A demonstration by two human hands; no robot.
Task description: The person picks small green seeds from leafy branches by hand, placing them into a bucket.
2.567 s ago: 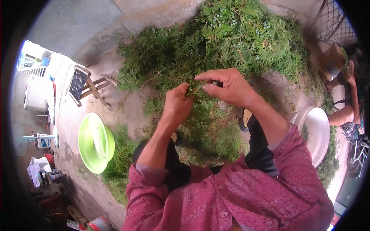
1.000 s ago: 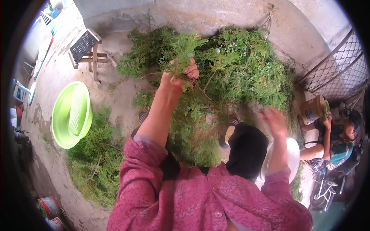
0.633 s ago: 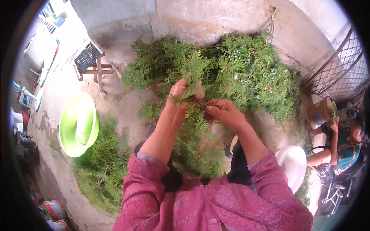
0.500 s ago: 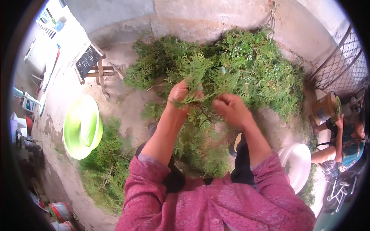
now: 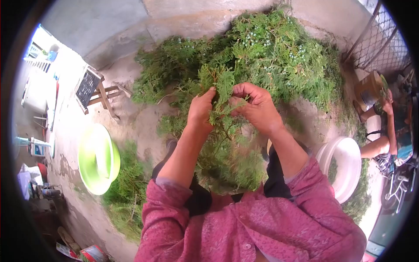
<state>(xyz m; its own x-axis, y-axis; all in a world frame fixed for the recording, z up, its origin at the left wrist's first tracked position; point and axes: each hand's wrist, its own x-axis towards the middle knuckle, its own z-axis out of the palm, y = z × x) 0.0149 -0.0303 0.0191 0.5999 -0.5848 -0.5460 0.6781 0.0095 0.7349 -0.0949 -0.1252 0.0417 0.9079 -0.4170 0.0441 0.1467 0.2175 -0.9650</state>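
Note:
My left hand (image 5: 202, 109) is closed around a leafy evergreen branch (image 5: 223, 89), its thumb pointing up along the sprays. Just to the right, my right hand (image 5: 257, 107) pinches at the side of the same branch, thumb and forefinger together against the green. A brown twiggy stem end hangs below the hands. Beneath them, between my knees, lies more cut foliage (image 5: 231, 163). Beyond the hands a large heap of evergreen branches (image 5: 279, 56) with small pale blue-green cones rests against the wall.
A lime-green basin (image 5: 94, 172) stands on the left beside another pile of greenery (image 5: 124, 174). On the right is a white bucket (image 5: 351, 170). A small wooden stool (image 5: 102, 94) is at back left. Another person (image 5: 388, 126) sits at far right near a brown bucket (image 5: 368, 89).
My right hand, blurred and a little apart before, has come up to the branch and closed on its side. My left hand keeps its hold. The view has shifted slightly.

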